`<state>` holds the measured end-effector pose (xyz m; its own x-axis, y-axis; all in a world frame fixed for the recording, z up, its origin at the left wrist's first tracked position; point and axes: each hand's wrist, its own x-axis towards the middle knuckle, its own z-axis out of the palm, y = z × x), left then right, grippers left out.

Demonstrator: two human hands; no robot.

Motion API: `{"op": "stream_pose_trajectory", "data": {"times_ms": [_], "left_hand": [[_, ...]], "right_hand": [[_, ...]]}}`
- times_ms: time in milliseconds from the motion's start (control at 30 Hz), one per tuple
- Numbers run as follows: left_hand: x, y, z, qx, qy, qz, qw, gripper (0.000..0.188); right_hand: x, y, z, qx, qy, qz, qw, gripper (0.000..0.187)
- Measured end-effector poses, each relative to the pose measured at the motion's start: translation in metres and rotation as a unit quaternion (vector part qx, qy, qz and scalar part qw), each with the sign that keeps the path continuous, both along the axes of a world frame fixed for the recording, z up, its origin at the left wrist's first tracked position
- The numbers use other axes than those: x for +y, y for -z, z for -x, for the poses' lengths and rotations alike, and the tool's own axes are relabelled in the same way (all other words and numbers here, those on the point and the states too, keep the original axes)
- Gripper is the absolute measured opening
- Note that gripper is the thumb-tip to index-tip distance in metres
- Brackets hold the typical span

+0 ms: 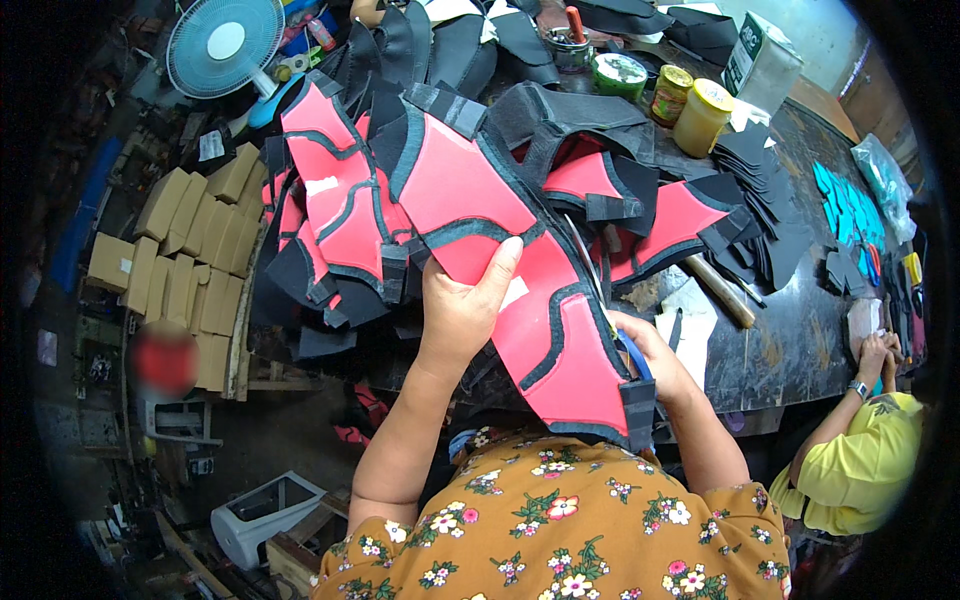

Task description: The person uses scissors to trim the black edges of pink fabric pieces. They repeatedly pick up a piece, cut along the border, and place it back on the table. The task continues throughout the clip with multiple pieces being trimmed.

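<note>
My left hand (462, 310) grips a long pink piece with black edging (468, 185), which looks like a flat shoe upper lining side up, thumb on top and fingers underneath. My right hand (655, 352) is closed round the blue handle of a pair of scissors (632, 352). Their blades run along the piece's right edge, pointing away from me; how wide they are apart is hard to see. More pink and black uppers (345, 205) lie heaped to the left. Others (672, 222) rest just beyond the scissors on the right.
The dark worktable (800, 330) bears stacked black pieces (762, 190), a hammer-like wooden handle (722, 290), jars (703, 118) and a tin can (762, 62). A fan (225, 42) and stacked tan boxes (190, 215) stand left. A co-worker in yellow (860, 460) works at right.
</note>
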<state>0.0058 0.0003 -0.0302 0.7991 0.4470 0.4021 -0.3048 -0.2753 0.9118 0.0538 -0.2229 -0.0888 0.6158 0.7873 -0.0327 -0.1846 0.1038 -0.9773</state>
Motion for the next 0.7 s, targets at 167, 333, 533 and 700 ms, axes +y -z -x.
{"op": "stream_pose_trajectory", "data": {"times_ms": [167,333,533,700], "left_hand": [[0.004,-0.003,0.002,0.026,0.008,-0.003,1.000,0.006],[0.005,-0.003,0.003,0.027,0.017,0.009,0.999,0.007],[0.006,0.004,0.003,0.062,0.057,0.129,0.988,0.011],[-0.002,0.011,0.006,0.078,0.098,0.104,0.987,0.014]], "right_hand": [[-0.008,-0.009,-0.001,0.049,-0.014,0.084,0.995,0.010],[-0.011,-0.011,-0.002,0.035,-0.020,0.097,0.994,0.014],[-0.014,-0.010,-0.005,0.047,-0.070,0.089,0.992,0.016],[0.001,-0.007,-0.012,-0.033,-0.051,0.029,0.998,0.017]]}}
